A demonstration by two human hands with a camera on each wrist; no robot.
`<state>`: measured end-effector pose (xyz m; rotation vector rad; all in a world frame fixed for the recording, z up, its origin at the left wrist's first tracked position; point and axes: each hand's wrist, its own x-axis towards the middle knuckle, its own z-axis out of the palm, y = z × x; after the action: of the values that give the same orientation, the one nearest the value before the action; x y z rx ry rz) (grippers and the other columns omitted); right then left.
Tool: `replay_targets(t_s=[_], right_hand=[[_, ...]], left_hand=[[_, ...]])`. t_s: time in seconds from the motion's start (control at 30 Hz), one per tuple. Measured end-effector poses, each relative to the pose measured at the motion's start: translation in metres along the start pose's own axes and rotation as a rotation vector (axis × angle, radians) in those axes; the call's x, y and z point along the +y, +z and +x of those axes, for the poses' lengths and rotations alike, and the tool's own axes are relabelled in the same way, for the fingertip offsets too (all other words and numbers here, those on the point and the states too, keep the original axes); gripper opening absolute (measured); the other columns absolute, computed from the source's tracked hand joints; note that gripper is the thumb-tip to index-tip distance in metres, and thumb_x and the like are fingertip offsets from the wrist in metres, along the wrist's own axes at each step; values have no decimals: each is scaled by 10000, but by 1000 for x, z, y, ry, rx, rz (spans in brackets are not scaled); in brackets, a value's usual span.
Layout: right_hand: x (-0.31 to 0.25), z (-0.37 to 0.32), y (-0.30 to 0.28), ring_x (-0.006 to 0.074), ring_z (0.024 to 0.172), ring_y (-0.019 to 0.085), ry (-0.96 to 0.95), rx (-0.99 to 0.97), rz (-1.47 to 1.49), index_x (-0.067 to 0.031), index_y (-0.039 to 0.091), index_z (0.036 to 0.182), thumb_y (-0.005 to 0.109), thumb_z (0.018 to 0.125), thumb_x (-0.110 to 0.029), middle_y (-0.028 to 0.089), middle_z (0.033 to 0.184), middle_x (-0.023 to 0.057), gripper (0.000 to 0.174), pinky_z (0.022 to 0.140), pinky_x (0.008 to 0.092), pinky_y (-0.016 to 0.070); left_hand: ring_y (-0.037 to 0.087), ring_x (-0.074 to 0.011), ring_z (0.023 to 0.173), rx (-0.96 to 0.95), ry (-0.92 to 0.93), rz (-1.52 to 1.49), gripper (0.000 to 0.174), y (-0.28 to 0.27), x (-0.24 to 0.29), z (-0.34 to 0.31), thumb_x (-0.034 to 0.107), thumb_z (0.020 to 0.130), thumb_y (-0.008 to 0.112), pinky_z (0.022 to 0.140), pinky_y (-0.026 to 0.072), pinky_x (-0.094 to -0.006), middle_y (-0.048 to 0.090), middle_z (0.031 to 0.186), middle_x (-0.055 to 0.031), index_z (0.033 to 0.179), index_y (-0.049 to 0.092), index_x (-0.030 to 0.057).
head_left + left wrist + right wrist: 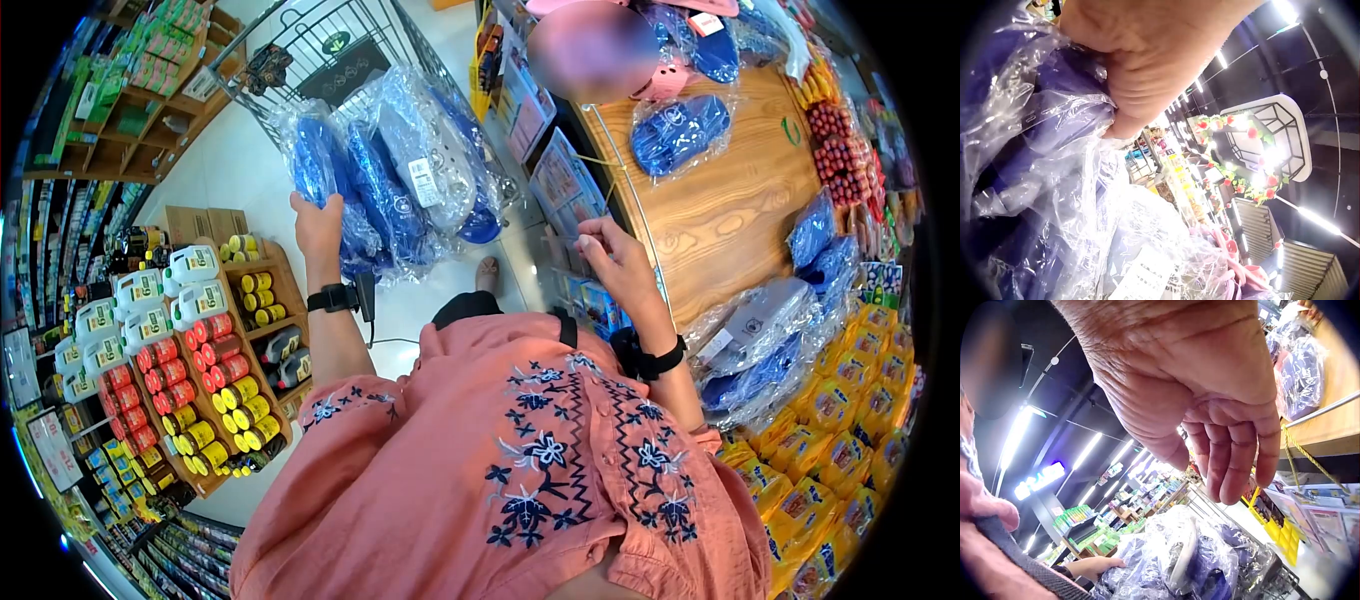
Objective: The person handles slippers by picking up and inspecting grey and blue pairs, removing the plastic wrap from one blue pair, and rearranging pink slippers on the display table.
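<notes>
In the head view my left hand (318, 232) grips a bundle of plastic-wrapped blue clogs (375, 205), thumb on the near side. A grey clog (425, 145) with a white label is bagged among them. The left wrist view shows the thumb pressed against crinkled clear wrapping (1054, 134); the other fingers are hidden. My right hand (618, 262) hovers by the edge of the wooden table (735, 215), fingers loosely curled and holding nothing. Its hanging fingers (1235, 459) show in the right wrist view, with the bundle beyond them.
A wire shopping cart (400, 35) stands beyond the bundle. On the table lie a bagged blue clog (682, 135) and more wrapped grey and blue clogs (760, 340). Shelves with red and yellow cans (245, 415) stand left; yellow packets (830, 420) are stacked right.
</notes>
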<state>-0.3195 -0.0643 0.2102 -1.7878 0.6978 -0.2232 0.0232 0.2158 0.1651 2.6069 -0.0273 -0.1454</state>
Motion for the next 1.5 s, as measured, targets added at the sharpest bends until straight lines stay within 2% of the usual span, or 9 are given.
replay_targets(t_s=[0.2, 0.37, 0.5, 0.67, 0.93, 1.2, 1.23, 1.37, 1.5], right_hand=[[-5, 6, 6, 101, 741, 594, -8, -22, 5, 8, 637, 1134, 617, 993, -180, 644, 815, 56, 236, 685, 275, 504], [-3, 22, 10, 105, 803, 618, -16, -57, 90, 7, 635, 1149, 616, 995, -192, 671, 867, 60, 251, 743, 268, 506], [-25, 39, 13, 132, 955, 644, -2, -167, 299, 5, 599, 1233, 613, 1014, -256, 676, 1035, 79, 342, 846, 280, 517], [-59, 59, 24, 228, 1175, 620, 46, -249, 465, -14, 478, 1409, 557, 1050, -392, 604, 1325, 141, 527, 964, 361, 514], [-46, 45, 5, 126, 1040, 603, 11, -63, 752, 55, 510, 1347, 711, 943, -393, 628, 1173, 93, 636, 920, 290, 495], [-54, -13, -38, 193, 1065, 616, -279, 410, 110, 51, 431, 1459, 745, 920, -274, 615, 1274, 141, 703, 919, 326, 518], [-65, -24, -42, 339, 1104, 630, -224, 439, 94, 74, 456, 1410, 757, 891, -340, 599, 1259, 257, 728, 958, 387, 501], [-79, -58, -57, 394, 1120, 604, -343, 491, -31, 50, 512, 1387, 722, 917, -325, 572, 1297, 259, 637, 966, 414, 499], [-85, -83, -62, 395, 1144, 587, -499, 541, -227, 2, 639, 1278, 725, 896, -301, 586, 1303, 234, 495, 980, 427, 491]], left_hand=[[617, -463, 1176, 77, 97, -234, 882, -35, 0, -4, 377, 842, 654, 1008, 466, -458, 623, 1237, -361, 1476, 319, -137], [657, -283, 1045, 119, 224, -578, 682, -73, 11, -1, 228, 918, 684, 920, 518, -367, 633, 1239, -224, 1417, 395, -136], [696, -205, 947, -214, 151, -1194, 482, -89, 59, -32, 195, 949, 636, 778, 582, -312, 655, 1153, -165, 1330, 500, -67], [711, -227, 971, -633, 45, -1405, 446, -44, 120, -77, 226, 972, 565, 842, 592, -353, 686, 1143, -154, 1322, 534, -50], [690, -239, 1047, -1060, 17, -1262, 432, 21, 188, -132, 233, 976, 571, 940, 554, -372, 680, 1209, -150, 1319, 562, -29], [632, -218, 1164, -1395, 204, -1252, 442, 72, 232, -180, 293, 1094, 442, 1022, 502, -375, 622, 1319, -135, 1429, 482, 7], [633, -215, 1164, -1443, 245, -1263, 476, 65, 242, -194, 351, 1108, 396, 1020, 510, -379, 619, 1313, -126, 1446, 469, 23], [609, -258, 1225, -1704, 257, -1263, 519, 57, 246, -214, 376, 1110, 383, 1020, 524, -387, 588, 1368, -141, 1465, 432, 1], [516, -285, 1346, -1939, 3, -1248, 543, 100, 213, -213, 360, 1097, 413, 1121, 450, -423, 500, 1465, -155, 1526, 356, 31]])
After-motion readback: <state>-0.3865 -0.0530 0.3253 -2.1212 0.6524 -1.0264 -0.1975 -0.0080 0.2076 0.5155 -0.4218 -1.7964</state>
